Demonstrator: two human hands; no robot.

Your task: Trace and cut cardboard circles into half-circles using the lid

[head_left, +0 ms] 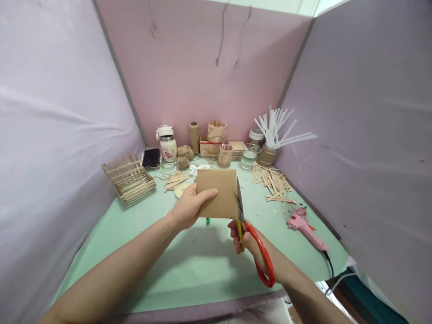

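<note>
A square piece of brown cardboard (221,198) is held up above the table by my left hand (189,204), thumb across its front and the other fingers behind it. My right hand (248,240) grips red-handled scissors (264,261), with part of the handle showing yellow. The scissor blades lie along the right edge of the cardboard, pointing away from me. One blade is partly hidden, so I cannot tell how far apart they are. A small green thing (208,221) shows just below the cardboard.
On the right lie a pink glue gun (307,228) and scattered wooden sticks (272,180). White sticks (275,128) stand in a brown pot. A slatted stick rack (131,180), phone (151,158), bottle (168,146), twine balls (184,155) and glass bowl (249,156) line the back and left.
</note>
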